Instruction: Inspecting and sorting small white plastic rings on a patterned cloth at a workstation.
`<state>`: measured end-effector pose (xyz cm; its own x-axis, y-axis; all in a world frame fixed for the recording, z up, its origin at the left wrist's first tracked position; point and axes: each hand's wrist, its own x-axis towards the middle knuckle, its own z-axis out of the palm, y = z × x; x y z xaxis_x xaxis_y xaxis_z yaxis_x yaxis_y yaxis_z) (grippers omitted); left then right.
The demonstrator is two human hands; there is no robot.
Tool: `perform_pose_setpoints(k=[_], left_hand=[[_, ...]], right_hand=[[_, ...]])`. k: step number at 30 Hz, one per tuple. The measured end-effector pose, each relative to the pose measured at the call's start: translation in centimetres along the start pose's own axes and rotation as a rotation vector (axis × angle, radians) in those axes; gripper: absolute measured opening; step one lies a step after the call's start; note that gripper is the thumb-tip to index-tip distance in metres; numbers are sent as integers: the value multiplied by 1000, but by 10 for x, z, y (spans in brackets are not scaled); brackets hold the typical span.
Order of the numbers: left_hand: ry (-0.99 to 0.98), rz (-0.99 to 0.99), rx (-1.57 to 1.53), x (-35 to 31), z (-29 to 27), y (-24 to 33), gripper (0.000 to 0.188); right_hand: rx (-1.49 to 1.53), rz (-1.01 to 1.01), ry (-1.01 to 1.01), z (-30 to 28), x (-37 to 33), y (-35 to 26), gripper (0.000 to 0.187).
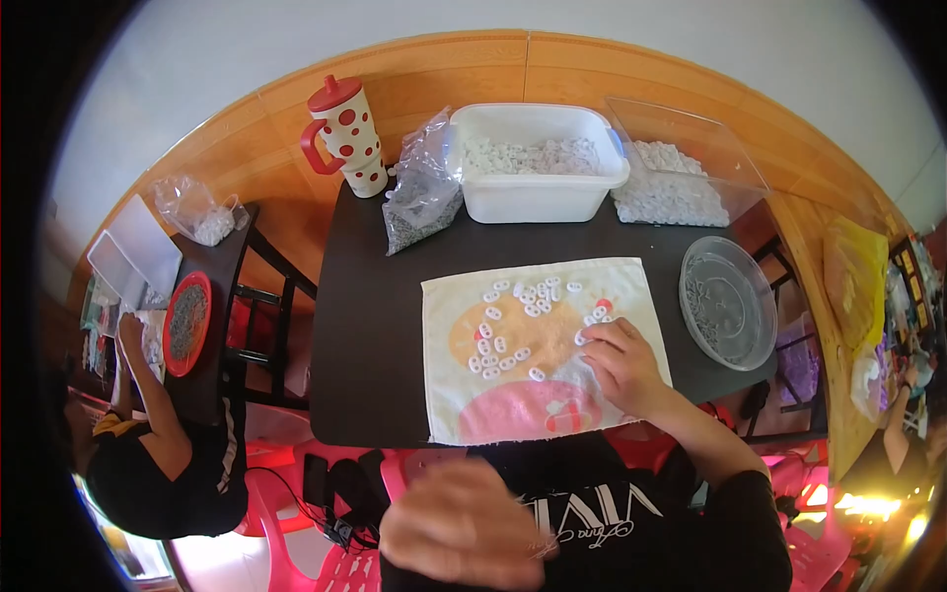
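two hands in view rn. right hand (623, 370) is at the right side of the towel (449, 296), fingers bent w/ the tips touching a few of the white pieces (500, 344); can't tell if it's actually gripping one or just resting on them. left hand (464, 528) is a blur at the bottom center, off the towel, in front of the black shirt (602, 538), so idk if it's holding anything or not.

pieces are lil ovals w/ two holes, mostly lying loose mid-frame: one bunch near the towel's top, another lower left of that, a few under/next to the right hand's fingers. towel's on the dark table (375, 326).

up top center there's a white tub (538, 202) w/ more white bits in it, a clear bag (424, 202) of grey stuff just left of it, and a dotted mug (347, 128) upper left. round clear dish (732, 306) sits right of the towel.
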<state>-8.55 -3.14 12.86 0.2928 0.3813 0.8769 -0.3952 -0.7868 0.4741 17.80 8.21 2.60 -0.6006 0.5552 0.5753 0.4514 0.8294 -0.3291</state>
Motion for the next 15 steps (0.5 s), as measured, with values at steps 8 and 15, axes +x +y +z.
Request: perform_pose_setpoints(k=[8, 15], left_hand=[[79, -656, 1092, -69, 14, -75, 21], [-44, -718, 1200, -74, 14, -85, 19]], right_hand=[[24, 226, 206, -33, 9, 21, 18], [-215, 197, -179, -22, -23, -6, 19]])
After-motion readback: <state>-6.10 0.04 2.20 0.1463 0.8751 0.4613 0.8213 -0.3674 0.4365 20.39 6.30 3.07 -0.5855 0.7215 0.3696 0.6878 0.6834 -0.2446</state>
